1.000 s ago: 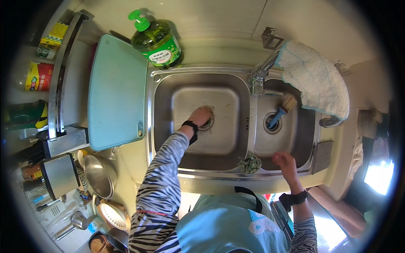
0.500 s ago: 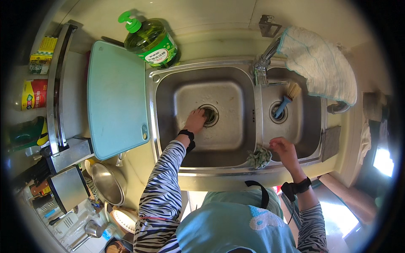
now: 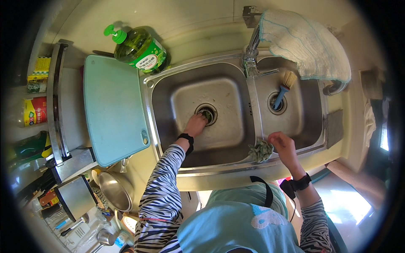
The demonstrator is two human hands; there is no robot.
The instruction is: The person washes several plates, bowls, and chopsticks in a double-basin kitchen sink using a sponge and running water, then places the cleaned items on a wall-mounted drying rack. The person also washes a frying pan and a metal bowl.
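At the round drain (image 3: pixel 206 123) of the larger sink basin (image 3: pixel 230 145), my left hand (image 3: pixel 196 124) reaches down with bent fingers. They close on something small and dark green at the drain opening, mostly hidden by the fingers. My right hand (image 3: pixel 285 147) hovers over the front of the smaller basin, fingers curled together, with nothing visible in them. Just left of it, a crumpled grey-green cloth (image 3: pixel 260 151) rests on the front end of the divider. A brush (image 3: pixel 282 92) with a blue handle and pale bristles lies across the smaller basin's drain.
A faucet (image 3: pixel 250 63) stands behind the divider, near a hanging white cloth (image 3: pixel 306 44). On the left are a light-blue cutting board (image 3: pixel 114 111) and a green pump bottle (image 3: pixel 143 52). A metal bowl (image 3: pixel 114 192) and several utensils sit at the lower left.
The view has shifted slightly. My left fingers have sunk a little further into the drain opening. My right hand stays beside the crumpled cloth, its fingers curled more.
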